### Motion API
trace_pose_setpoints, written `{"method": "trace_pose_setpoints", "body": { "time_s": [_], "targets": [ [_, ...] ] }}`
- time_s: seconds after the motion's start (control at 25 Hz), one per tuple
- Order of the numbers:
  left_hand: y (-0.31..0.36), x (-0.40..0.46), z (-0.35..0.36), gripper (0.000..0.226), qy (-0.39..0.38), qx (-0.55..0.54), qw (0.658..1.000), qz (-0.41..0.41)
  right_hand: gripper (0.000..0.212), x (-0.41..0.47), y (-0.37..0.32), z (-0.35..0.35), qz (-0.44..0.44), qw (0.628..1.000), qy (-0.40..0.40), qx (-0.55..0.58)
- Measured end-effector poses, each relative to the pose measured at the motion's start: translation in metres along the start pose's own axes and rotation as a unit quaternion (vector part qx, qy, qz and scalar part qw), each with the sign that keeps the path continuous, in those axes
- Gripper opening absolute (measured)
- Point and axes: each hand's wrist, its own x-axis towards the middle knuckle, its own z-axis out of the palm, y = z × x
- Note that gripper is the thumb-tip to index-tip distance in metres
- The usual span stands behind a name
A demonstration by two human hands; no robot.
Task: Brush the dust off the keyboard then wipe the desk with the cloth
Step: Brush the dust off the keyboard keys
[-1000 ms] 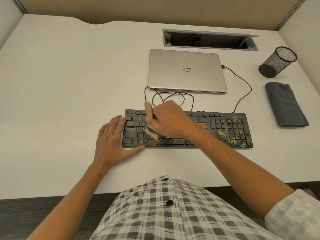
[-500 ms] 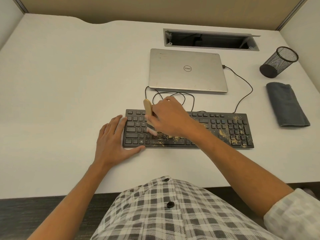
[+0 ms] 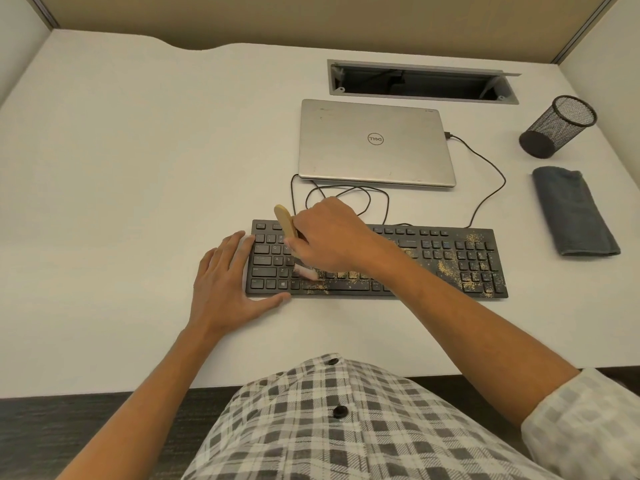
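A black keyboard [image 3: 450, 258] lies on the white desk [image 3: 138, 185], with tan dust scattered over its right keys and along the bottom row near the space bar. My right hand [image 3: 332, 237] grips a small wooden-handled brush [image 3: 285, 221]; its pale bristles touch the keys left of the middle. My left hand [image 3: 225, 289] rests flat with straight fingers on the keyboard's left end and the desk beside it. A folded grey cloth [image 3: 575, 213] lies at the right of the desk, away from both hands.
A closed silver laptop [image 3: 375, 143] sits behind the keyboard, with cables looped between them. A black mesh pen cup [image 3: 557, 126] lies tipped at the far right. An open cable hatch [image 3: 422, 81] is at the back. Partition walls enclose the desk.
The brush made short strokes over the left-middle keys, pushing dust toward the bottom row. My left hand has stayed in place.
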Motion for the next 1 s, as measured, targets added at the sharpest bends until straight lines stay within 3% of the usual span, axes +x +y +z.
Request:
{"method": "trace_pose_setpoints", "body": {
  "time_s": [0.08,0.2,0.6,1.0],
  "targets": [
    [0.000,0.000,0.000,0.111,0.000,0.001,1.000,0.000,0.041,0.000,-0.001,0.000,0.000,1.000,0.015,-0.014],
    [-0.001,0.000,0.001,0.111,0.000,0.001,1.000,0.001,0.041,-0.002,0.001,0.003,0.003,0.999,-0.038,0.006],
    [-0.001,0.001,0.001,0.111,-0.002,0.002,1.000,0.005,0.049,-0.019,0.005,0.018,0.014,0.997,0.045,0.054],
    [-0.001,0.000,0.000,0.111,-0.001,0.003,1.000,0.008,0.044,-0.043,0.003,0.031,0.021,0.996,0.045,0.070]
  ]
}}
